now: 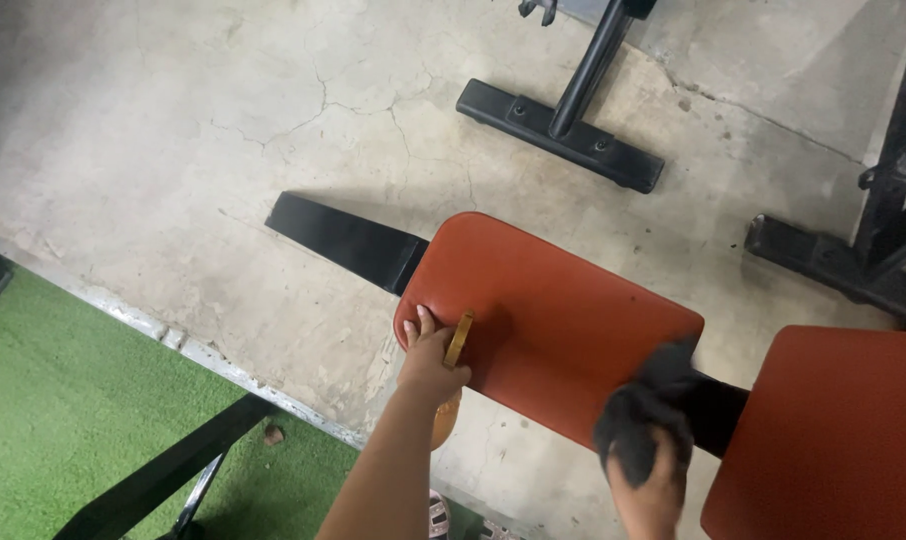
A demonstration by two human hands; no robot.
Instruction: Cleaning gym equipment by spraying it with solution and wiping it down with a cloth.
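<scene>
The right hand has its fingers clenched around a dark cloth pressed to the near edge of the orange bench pad. The left hand braces the pad's corner, gripping a yellowish bottle. Most of the pad remains unwiped, judging by cloth position.

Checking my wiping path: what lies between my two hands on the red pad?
Only bare red padded bench seat between left hand and right hand holding dark cloth, head view.

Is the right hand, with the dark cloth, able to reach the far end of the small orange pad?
Probably yes. The right hand holds the dark cloth at the small orange pad's near edge, and nothing lies on the pad toward its far end; the left hand rests at another corner.
</scene>
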